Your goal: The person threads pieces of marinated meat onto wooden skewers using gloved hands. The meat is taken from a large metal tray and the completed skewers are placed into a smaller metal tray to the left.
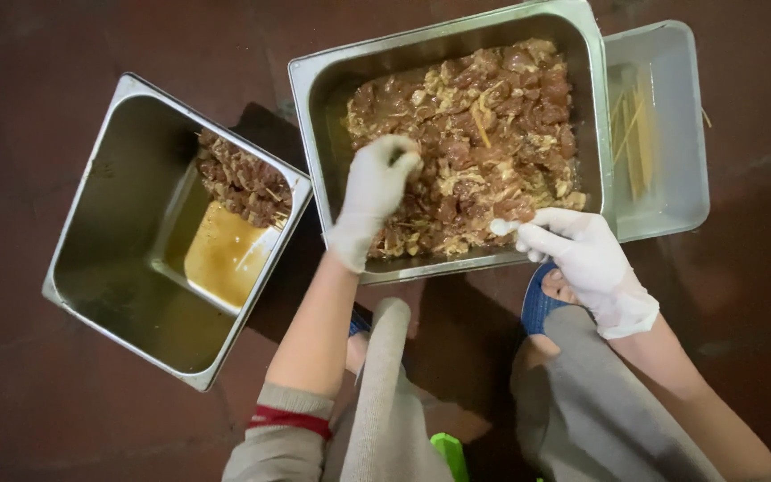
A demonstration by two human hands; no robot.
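A deep steel pan (314, 98) in the middle holds marinated meat pieces (484, 134) in brown sauce. My left hand (373, 192), in a white glove, reaches into this pan and its fingers are closed on meat near the pan's left side. My right hand (582, 254), also gloved, rests at the pan's front right rim, its fingers pinched together on a small piece; what it is I cannot tell.
A second steel pan (100, 232) at the left holds skewered meat (243, 183) and a pool of brown marinade (220, 254). A shallower tray (671, 178) at the right holds thin wooden skewers (635, 134). All stand on a dark red floor; my knees and blue sandals are below.
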